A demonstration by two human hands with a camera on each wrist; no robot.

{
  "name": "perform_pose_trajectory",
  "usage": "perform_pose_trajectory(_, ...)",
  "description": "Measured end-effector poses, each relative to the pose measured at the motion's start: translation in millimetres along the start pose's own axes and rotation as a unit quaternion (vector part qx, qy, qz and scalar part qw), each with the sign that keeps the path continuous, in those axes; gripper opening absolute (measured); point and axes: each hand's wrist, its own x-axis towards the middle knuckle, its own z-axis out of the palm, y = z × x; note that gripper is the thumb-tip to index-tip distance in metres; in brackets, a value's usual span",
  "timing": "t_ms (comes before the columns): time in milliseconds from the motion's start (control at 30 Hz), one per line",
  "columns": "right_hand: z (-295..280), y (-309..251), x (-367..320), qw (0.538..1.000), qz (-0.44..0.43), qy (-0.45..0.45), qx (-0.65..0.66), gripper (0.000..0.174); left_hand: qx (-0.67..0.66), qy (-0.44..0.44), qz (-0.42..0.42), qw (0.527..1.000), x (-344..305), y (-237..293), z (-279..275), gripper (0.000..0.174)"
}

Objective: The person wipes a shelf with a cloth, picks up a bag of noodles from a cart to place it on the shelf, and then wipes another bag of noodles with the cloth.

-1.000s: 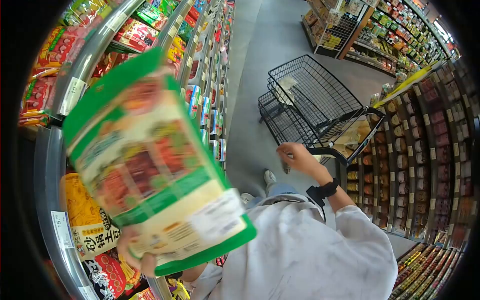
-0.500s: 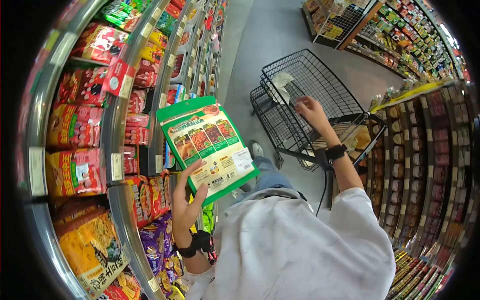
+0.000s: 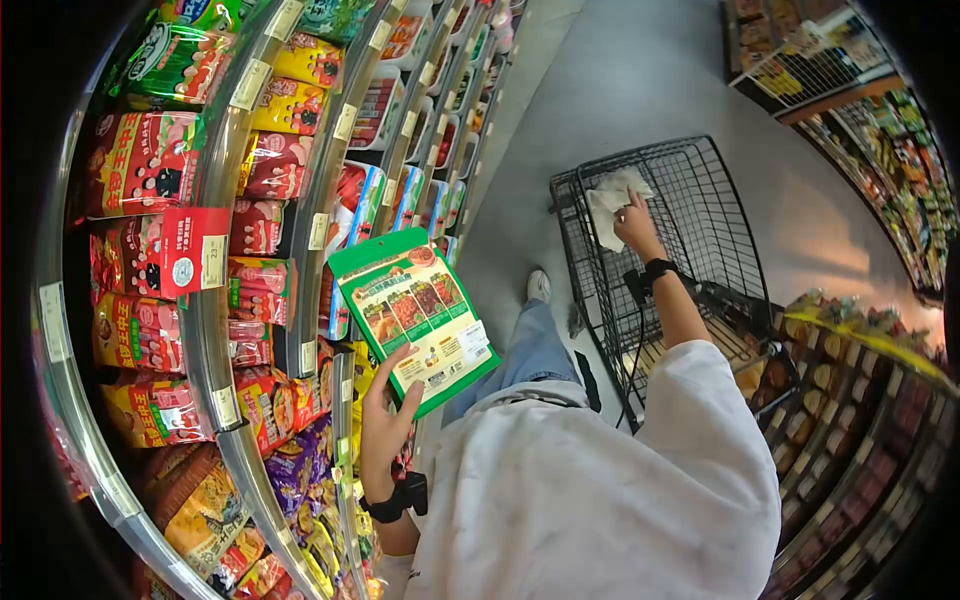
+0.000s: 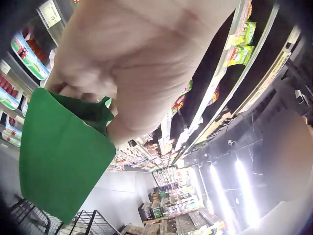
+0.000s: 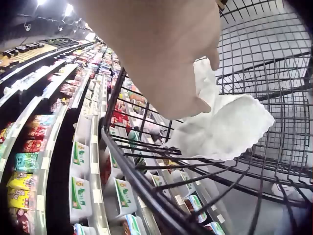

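Note:
My left hand (image 3: 383,425) grips a flat green food pouch (image 3: 440,350) by its lower left edge, thumb on the printed back. Food pictures and a white label show on its cream panel. From the left wrist, the pouch (image 4: 61,156) appears as plain green folds below the palm. Over the shopping cart, my right hand (image 3: 637,228) reaches toward a crumpled white cloth-like piece (image 3: 605,210) with a wavy edge. In the right wrist view, thumb and finger stand apart right at this white piece (image 5: 225,127), which lies on the wire mesh.
The black wire cart (image 3: 700,175) stands ahead to the right. Shelves with red snack packs (image 3: 150,160) and price tags line the left side, close to my left arm. More shelving (image 3: 860,440) runs along the right. Grey floor (image 3: 620,90) stretches ahead.
The pouch, first held up close to the head camera on the left, has come down in front of the body. My right hand has moved forward over the cart to the white piece.

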Motion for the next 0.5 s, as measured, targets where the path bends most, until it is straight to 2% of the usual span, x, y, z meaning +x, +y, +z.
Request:
perform_pose_trajectory(100, 27.3, 14.8, 18.6, 0.999, -0.029, -0.024, -0.028, 0.023, -0.022, 0.03, -0.025, 0.999, 4.7, 7.7, 9.1, 0.054)
perform_pose_trajectory(133, 38.0, 27.9, 27.6, 0.996, -0.058, -0.061, -0.038, 0.024, -0.03, 0.038, -0.048, 0.998, 6.3, 13.3, 10.1, 0.054)
perform_pose_trajectory(200, 73.4, 50.2, 40.7, 0.994, -0.06, -0.08, -0.043, 0.033, -0.019, 0.065, -0.054, 0.996, 11.0, 20.3, 11.3, 0.054)
perform_pose_trajectory(267, 77.4, 51.4, 37.2, 0.993, -0.022, -0.114, -0.023, 0.045, -0.025, 0.065, -0.064, 0.996, 15.0, 24.9, 12.0, 0.054)
perform_pose_trajectory(300, 76.1, 53.4, 35.2, 0.992, -0.03, -0.116, 0.04, 0.047, -0.025, 0.077, -0.069, 0.994, 17.4, 26.3, 12.5, 0.054)
perform_pose_trajectory(367, 96.6, 75.9, 34.1, 0.991, -0.112, -0.036, -0.064, 0.031, -0.011, 0.073, -0.043, 0.996, 20.1, 25.9, 12.0, 0.054)
perform_pose_trajectory(400, 93.0, 78.9, 39.3, 0.99, -0.118, -0.036, -0.063, 0.031, -0.016, 0.078, -0.025, 0.997, 21.4, 21.5, 11.8, 0.054)
perform_pose_trajectory(467, 71.9, 70.6, 42.9, 0.992, 0.02, -0.123, -0.018, 0.027, -0.017, 0.076, -0.013, 0.997, 22.7, 21.8, 9.7, 0.053)
perform_pose_trajectory(500, 54.4, 65.2, 40.6, 0.992, 0.017, -0.122, -0.017, 0.027, -0.017, 0.068, 0.0, 0.998, 23.1, 22.6, 7.4, 0.053)
